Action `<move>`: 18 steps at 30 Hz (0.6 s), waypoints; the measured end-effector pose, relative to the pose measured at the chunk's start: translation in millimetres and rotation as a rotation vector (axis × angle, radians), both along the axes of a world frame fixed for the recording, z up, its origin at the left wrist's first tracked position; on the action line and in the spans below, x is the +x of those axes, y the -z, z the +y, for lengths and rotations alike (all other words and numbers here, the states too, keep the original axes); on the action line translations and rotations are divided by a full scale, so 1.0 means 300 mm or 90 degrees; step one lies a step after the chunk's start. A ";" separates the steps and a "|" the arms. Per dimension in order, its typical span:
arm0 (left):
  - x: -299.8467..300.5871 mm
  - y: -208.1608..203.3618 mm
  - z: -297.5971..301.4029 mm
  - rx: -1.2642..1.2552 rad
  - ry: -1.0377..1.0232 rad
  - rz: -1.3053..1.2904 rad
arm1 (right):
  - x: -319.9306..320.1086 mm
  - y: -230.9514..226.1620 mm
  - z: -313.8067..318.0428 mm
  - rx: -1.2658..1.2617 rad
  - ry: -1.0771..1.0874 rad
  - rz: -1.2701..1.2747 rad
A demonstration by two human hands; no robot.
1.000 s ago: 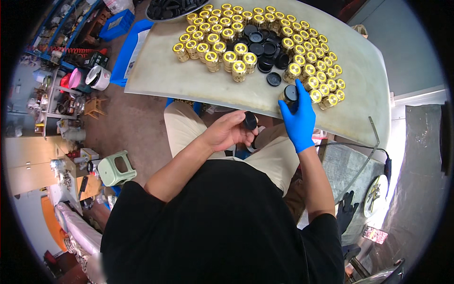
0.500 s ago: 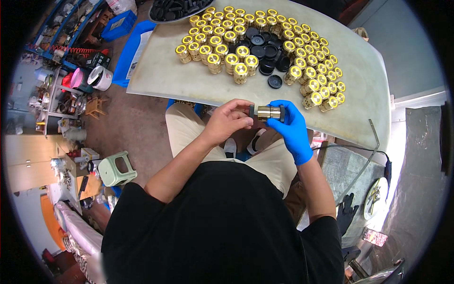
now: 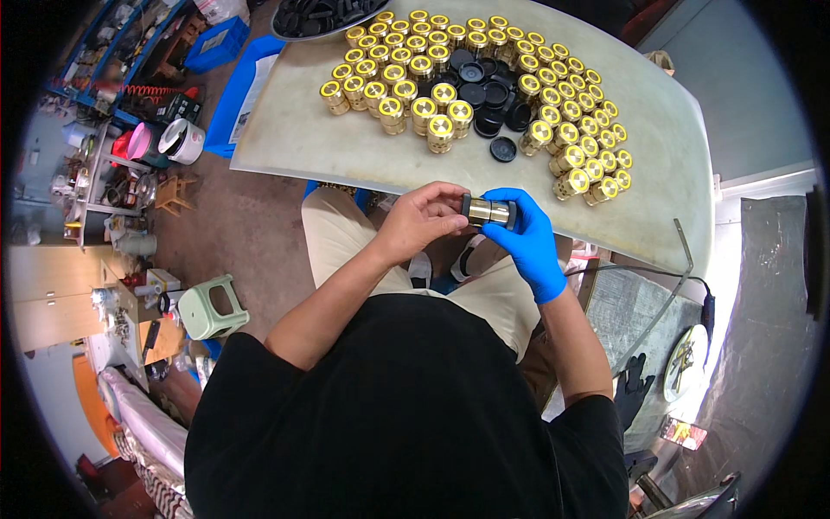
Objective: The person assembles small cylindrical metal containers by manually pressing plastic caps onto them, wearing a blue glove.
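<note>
holding brass cylinder [image 3: 489, 211] sideways, long axis left-right, bare left hand [image 3: 421, 221] and gloved right hand [image 3: 526, 235] pinching its ends

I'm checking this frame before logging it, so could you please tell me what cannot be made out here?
- Head view: the brass cylinder, its ends covered by left hand and gloved right hand.
- Black caps: count hidden by surrounding brass pieces.
- Tray of black parts: cut off by top edge.

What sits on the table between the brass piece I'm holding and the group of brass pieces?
Only a bare strip of table separates the brass piece, held in both hands, from the brass group. The nearest thing is one loose black cap.
</note>
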State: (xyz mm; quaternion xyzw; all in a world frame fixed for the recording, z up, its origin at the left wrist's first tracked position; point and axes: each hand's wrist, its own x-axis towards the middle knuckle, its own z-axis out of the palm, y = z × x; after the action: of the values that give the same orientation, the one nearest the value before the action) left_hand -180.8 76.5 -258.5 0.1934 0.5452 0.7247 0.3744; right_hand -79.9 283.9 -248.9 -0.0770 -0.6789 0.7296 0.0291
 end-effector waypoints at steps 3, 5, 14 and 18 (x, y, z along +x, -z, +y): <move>-0.003 0.007 0.002 -0.008 -0.001 0.008 | 0.004 0.005 -0.004 0.010 0.002 0.007; -0.003 0.002 0.002 -0.021 0.001 0.001 | 0.008 0.016 -0.006 -0.001 0.004 0.010; 0.006 -0.062 -0.004 -0.072 0.013 0.248 | 0.009 0.067 -0.021 -0.208 0.054 -0.137; 0.022 -0.095 -0.001 -0.148 -0.028 0.743 | 0.007 0.047 0.002 -0.311 0.027 -0.181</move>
State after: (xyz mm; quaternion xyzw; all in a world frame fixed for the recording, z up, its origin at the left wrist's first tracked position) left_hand -174.1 76.3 -230.1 0.5061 0.7404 0.4420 0.0163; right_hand -77.8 284.4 -262.9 -0.1978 -0.4783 0.8527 -0.0707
